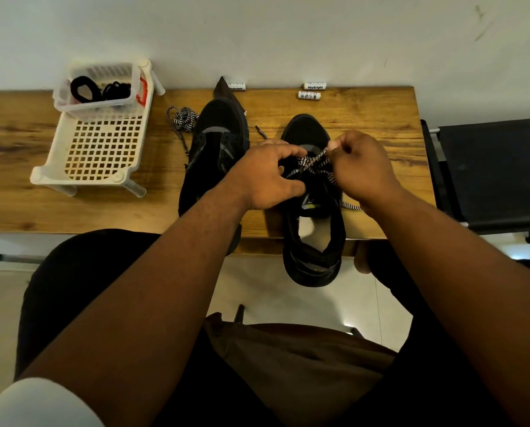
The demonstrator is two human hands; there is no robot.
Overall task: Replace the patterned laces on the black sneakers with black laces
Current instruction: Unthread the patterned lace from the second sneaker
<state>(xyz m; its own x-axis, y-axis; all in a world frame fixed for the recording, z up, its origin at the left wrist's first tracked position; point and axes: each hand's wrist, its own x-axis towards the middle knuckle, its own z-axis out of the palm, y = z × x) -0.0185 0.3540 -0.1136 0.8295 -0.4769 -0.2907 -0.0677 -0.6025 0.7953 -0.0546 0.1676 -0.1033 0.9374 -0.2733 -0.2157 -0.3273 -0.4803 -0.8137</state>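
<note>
On a wood-grain table (365,124) against a pale wall, a person unthreads the second of two black sneakers. The left sneaker (217,149), at 12 o'clock from the left forearm, appears already stripped, its patterned lace (182,120) heaped at its 9 o'clock. The right sneaker (314,211) hangs its heel over the near edge and still carries its black-and-white lace (314,163). At 10 o'clock, a white slotted rack (100,149) holds a clear tub with the black laces (100,89) (untouched, it seems). The left hand (270,177) curls onto the shoe's upper, apparently steadying it; the right hand (359,167) pinches a lace strand, drawn toward 1 o'clock. The step likely goes best by bracing the tongue and easing one crossing at a time, straight out of each eyelet, not dragging the whole length.
</note>
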